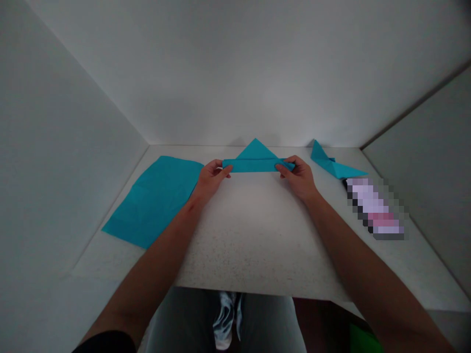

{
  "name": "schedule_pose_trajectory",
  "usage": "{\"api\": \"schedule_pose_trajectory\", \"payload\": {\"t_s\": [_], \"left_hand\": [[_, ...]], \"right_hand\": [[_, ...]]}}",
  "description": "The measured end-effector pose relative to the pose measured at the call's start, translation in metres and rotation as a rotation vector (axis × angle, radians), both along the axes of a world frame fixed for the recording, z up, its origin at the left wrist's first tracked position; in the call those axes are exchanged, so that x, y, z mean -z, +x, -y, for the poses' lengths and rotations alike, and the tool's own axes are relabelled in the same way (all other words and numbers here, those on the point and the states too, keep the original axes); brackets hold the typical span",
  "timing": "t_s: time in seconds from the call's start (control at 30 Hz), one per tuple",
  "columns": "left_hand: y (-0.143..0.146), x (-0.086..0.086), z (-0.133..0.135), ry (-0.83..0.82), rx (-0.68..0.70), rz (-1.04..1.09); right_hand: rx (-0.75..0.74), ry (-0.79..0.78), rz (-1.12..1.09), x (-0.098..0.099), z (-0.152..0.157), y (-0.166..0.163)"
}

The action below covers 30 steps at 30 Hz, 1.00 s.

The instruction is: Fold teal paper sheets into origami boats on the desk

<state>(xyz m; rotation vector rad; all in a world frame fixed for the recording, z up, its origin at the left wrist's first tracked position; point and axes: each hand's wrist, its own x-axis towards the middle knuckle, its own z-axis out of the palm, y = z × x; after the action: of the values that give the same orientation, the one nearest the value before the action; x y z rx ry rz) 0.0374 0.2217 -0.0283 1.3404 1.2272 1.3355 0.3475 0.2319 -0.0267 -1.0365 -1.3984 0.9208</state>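
Observation:
Between my two hands is a folded piece of blue paper (253, 165), held just above the far part of the table. It has a long flat band along its lower side and a triangular point rising behind the band. My left hand (212, 177) pinches the band's left end, thumb in front. At the right end, my right hand (299, 176) pinches it the same way, its thumb lying on the band. The fingers behind the paper are partly hidden.
A flat blue sheet (154, 201) lies at the left, partly under my left forearm. At the back right sits a folded blue paper shape (336, 167), beside a blurred-out, phone-like object (375, 208). Walls enclose the white table (257, 245) at the back and sides.

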Motion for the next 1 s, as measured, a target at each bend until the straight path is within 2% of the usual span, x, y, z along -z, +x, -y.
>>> {"api": "schedule_pose_trajectory", "payload": {"t_s": [0.2,0.37,0.5,0.73,1.0], "left_hand": [[-0.001,0.002,0.002,0.049,0.005,-0.033],[-0.002,-0.002,0.005,0.027,0.016,-0.091],[-0.002,0.002,0.004,0.019,-0.003,-0.100],[0.001,0.008,-0.003,0.135,-0.030,-0.024],[0.000,0.009,-0.004,0.054,0.010,0.049]], "right_hand": [[-0.009,0.039,0.003,0.002,0.000,-0.001],[-0.037,0.056,0.037,0.004,0.000,0.000],[-0.042,0.072,0.042,0.005,-0.002,0.000],[-0.029,0.061,0.054,0.006,-0.003,0.003],[-0.036,0.038,0.010,0.002,-0.004,0.003]]}}
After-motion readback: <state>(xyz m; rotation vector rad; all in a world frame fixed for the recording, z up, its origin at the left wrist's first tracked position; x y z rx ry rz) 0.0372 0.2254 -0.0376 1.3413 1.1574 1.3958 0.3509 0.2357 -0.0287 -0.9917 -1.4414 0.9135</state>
